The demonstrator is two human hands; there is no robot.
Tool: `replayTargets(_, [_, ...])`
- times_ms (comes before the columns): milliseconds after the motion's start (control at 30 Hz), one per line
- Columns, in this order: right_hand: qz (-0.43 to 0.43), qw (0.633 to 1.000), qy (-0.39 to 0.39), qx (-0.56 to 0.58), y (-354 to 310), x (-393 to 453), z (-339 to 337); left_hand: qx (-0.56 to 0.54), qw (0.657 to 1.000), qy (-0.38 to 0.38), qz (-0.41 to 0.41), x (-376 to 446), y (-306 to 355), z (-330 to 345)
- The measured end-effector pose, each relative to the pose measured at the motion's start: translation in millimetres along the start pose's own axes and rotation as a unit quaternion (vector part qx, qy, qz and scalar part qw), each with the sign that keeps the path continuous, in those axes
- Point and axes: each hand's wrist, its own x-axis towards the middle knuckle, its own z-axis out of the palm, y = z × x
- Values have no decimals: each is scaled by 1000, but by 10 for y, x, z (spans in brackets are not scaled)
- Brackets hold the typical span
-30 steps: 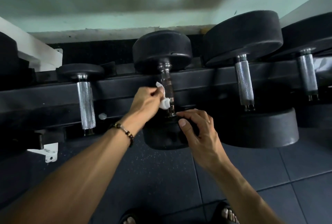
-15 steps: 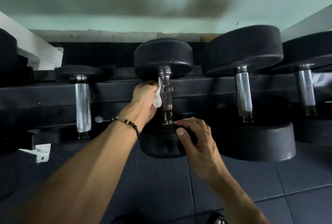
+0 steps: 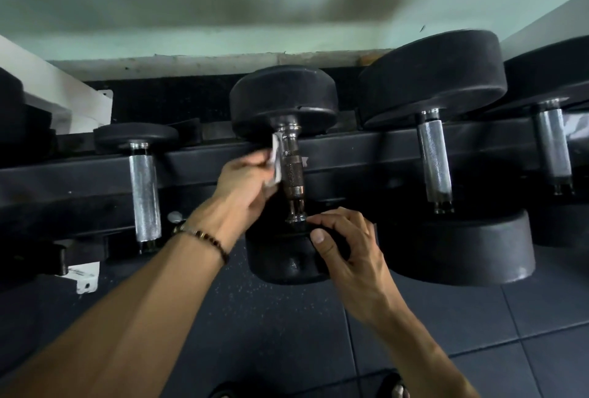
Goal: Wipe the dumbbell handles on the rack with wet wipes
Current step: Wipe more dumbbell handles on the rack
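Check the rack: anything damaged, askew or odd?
Nothing stands out. The dumbbells sit in their slots on the rack; the left hand presses the wet wipe on the middle handle, and the right hand grips its near head.

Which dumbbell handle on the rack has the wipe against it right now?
The middle dumbbell's handle, darker than the bright ones beside it: the left hand presses the white wipe against its left side.

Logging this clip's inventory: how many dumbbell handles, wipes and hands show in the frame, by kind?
Dumbbell handles in view: 4, namely the far-left handle, the handle being wiped, the next handle to its right and the far-right handle
Wet wipes: 1, the white wipe
Hands: 2, left hand, right hand
Total: 7
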Motion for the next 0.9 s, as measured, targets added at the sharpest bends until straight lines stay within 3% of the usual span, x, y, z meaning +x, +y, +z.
replayTargets(100, [1,1000,-5,4,25,5,6,-114,991,73,0,170,75,169])
replayTargets(267, [5,1000,-5,10,24,1,3,-54,996,76,0,-31,-109,50])
replayTargets(433, [1,1000,-1,12,29,3,9,-140,983,112,30,145,29,193])
replayTargets(600, [8,1000,0,20,27,-12,9,15,998,39,-43,-126,-110,-72])
replayTargets(767, [10,1000,-4,13,6,-5,8,-74,996,56,-5,43,124,117])
replayTargets(900, [9,1000,-8,11,8,-10,12,141,990,-13,-6,-142,-93,-61])
